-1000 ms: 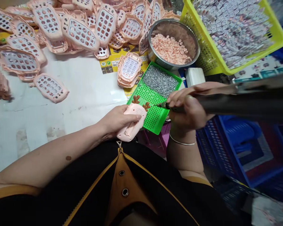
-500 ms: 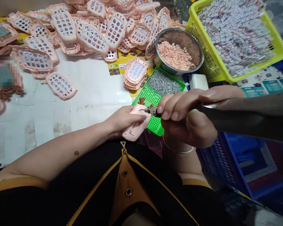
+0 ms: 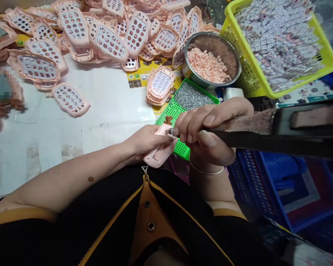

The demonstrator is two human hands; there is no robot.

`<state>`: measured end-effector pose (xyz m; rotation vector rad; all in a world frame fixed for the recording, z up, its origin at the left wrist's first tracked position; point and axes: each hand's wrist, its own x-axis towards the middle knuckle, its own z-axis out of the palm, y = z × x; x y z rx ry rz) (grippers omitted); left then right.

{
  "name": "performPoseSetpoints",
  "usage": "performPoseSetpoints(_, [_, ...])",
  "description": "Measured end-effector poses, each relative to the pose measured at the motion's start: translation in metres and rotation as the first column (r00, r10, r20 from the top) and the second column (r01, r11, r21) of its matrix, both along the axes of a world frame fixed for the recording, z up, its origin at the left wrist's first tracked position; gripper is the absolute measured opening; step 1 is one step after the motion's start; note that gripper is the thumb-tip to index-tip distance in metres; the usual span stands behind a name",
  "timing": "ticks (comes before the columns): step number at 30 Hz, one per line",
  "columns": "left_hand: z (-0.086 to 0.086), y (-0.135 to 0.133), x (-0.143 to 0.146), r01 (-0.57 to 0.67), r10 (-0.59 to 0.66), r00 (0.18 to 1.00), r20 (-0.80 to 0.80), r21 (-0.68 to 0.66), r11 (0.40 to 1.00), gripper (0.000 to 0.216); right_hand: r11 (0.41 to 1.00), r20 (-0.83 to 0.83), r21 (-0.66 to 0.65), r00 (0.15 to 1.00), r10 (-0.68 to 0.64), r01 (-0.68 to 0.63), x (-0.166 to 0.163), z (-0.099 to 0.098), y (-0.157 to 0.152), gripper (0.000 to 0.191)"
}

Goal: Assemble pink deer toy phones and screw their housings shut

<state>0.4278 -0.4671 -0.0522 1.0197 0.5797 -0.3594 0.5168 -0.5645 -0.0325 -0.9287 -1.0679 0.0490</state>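
Observation:
My left hand [image 3: 145,142] grips a pink toy phone shell [image 3: 161,153] with brown antlers at the table's near edge. The fingers of my right hand [image 3: 208,133] are wrapped round a dark electric screwdriver [image 3: 266,138], and its metal tip touches the top of the shell. Just behind the shell lies a green perforated tray [image 3: 180,111] with a heap of small silver screws [image 3: 191,96] at its far end.
Many pink keypad shells [image 3: 108,37] are piled across the back of the white table [image 3: 72,129]. A steel bowl [image 3: 233,59] holds small pink parts. A yellow basket [image 3: 329,55] of grey pieces stands at the right. Blue crates [image 3: 280,181] sit below, right.
My right hand brought the screwdriver from over the green tray leftward onto the pink shell. My left hand kept hold of the shell, almost still.

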Motion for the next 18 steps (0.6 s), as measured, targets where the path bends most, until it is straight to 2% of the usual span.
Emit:
performPoseSetpoints(8, [0.002,0.002,0.000,0.017,-0.017,1.000,-0.009,0.002,1.000,0.016,0.999,-0.031,0.011,0.998,-0.053,0.053,-0.004,-0.005,0.002,0.037])
performPoseSetpoints(11, [0.001,0.003,0.000,0.054,-0.053,0.999,-0.010,0.017,0.998,0.017,0.999,-0.044,0.014,0.999,-0.029,0.030,-0.006,0.002,-0.004,0.030])
performPoseSetpoints(14, [-0.001,0.004,0.000,0.051,-0.051,0.999,-0.014,0.002,0.999,0.014,0.999,0.027,0.003,0.999,-0.034,0.034,-0.003,0.014,-0.016,0.020])
performPoseSetpoints(16, [-0.002,0.005,0.000,0.011,-0.012,1.000,-0.015,-0.050,0.999,0.014,0.992,0.059,0.042,0.991,-0.123,0.121,0.004,0.018,-0.024,0.017])
performPoseSetpoints(18, [-0.002,0.006,-0.001,-0.047,0.048,0.999,0.005,-0.130,0.990,0.020,0.962,0.051,0.101,0.964,-0.259,0.253,0.015,0.012,-0.031,0.014])
